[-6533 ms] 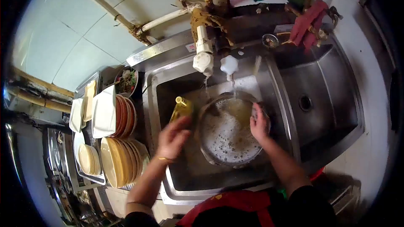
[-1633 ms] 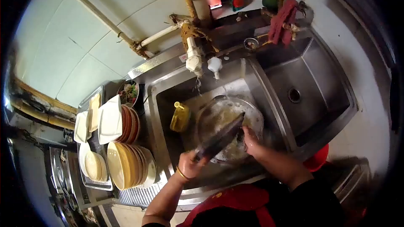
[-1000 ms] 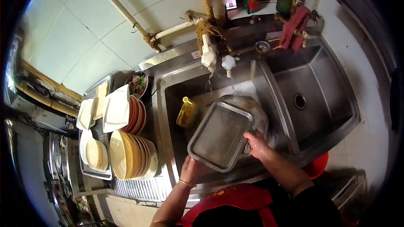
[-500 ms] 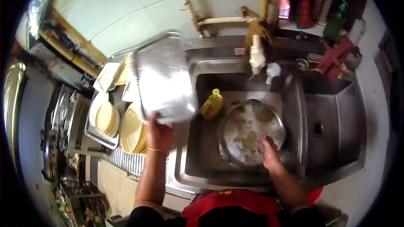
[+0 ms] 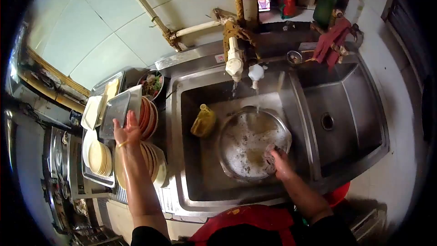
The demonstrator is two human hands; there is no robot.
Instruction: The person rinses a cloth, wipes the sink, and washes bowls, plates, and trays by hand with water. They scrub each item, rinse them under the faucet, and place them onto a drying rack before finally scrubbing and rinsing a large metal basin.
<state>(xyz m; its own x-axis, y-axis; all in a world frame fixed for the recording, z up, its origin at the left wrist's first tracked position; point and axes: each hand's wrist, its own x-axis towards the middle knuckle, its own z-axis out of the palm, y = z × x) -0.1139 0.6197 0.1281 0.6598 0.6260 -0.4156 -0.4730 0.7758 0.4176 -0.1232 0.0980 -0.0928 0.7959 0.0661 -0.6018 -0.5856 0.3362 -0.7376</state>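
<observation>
My left hand (image 5: 128, 133) is at the dish rack with its fingers stretched out against a rectangular metal tray (image 5: 114, 111). That tray leans at a slant beside a stack of reddish-rimmed plates (image 5: 149, 117). Over the large sink, my right hand (image 5: 282, 166) is closed around a small grey-brown scrubber (image 5: 269, 158), whose exact kind is hard to make out. It is at the right side of a round metal basin (image 5: 243, 141) holding murky, foamy water. A thin stream from the white tap (image 5: 256, 74) falls into the basin.
A yellow bottle (image 5: 203, 121) stands left of the basin. Stacked cream bowls (image 5: 99, 159) sit in a tray at left, and a bowl of food scraps (image 5: 151, 85) is behind the plates. The second basin (image 5: 337, 105) is at right, with a maroon cloth (image 5: 331, 41) above it.
The metal tray, held up in my left hand before, now rests among the dishes at left, and that hand's fingers have spread. A scrubber now shows in my right hand. The view has shifted.
</observation>
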